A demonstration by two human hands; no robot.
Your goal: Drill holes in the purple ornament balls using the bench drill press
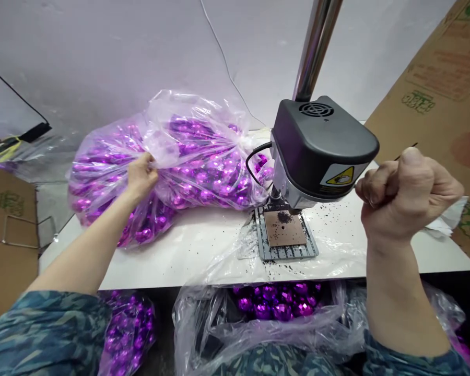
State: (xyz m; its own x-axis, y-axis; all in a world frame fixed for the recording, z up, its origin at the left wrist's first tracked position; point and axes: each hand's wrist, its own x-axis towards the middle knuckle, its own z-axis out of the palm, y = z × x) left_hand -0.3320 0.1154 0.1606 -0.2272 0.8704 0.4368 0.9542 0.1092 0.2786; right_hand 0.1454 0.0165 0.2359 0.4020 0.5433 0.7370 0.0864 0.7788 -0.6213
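Note:
My left hand [141, 175] pinches the clear plastic of a big bag of shiny purple balls [188, 162] that lies on the white table [188, 250]. My right hand [403, 193] is a closed fist wrapped round the thin dark lever [408, 148] of a small bench drill press [321, 149]. The drill's dark head hangs over a grey slotted base with a brown plate [285, 230], where dark shavings lie around a small hole.
A chrome column [317, 47] rises behind the drill head. Open bags of purple balls sit below the table's front edge [278, 305] and at lower left [129, 329]. Cardboard boxes stand at right [442, 94] and left [8, 235]. A white wall is behind.

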